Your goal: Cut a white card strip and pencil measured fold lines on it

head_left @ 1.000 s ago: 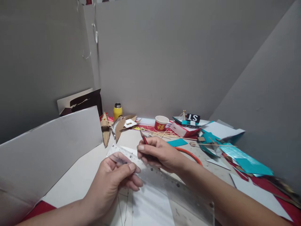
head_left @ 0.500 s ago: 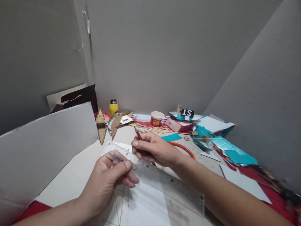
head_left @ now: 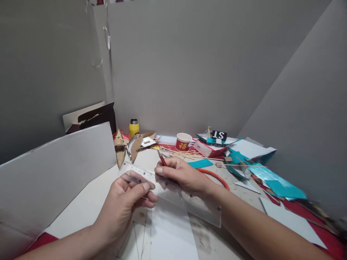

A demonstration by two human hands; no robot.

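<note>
Here my left hand (head_left: 126,204) pinches the near end of the clear plastic ruler (head_left: 173,191) between thumb and fingers, which keeps it slanted across the white sheet (head_left: 168,234) lying under both hands. The ruler runs from my left fingertips off to the right, passing beneath my right hand (head_left: 184,177). That hand is closed around a red pencil (head_left: 162,158), tip end tucked into the grip and the shaft pointing up and away, and its fingers rest against the ruler's far edge, I judge to steady it along the faint pencil lines on the sheet just below my left wrist. An orange ring (head_left: 217,177) lies just behind my right wrist. Beyond my right hand stand a red paper cup (head_left: 183,141) and loose wooden sticks (head_left: 187,153); beyond my left, a cardboard boat (head_left: 119,150).
</note>
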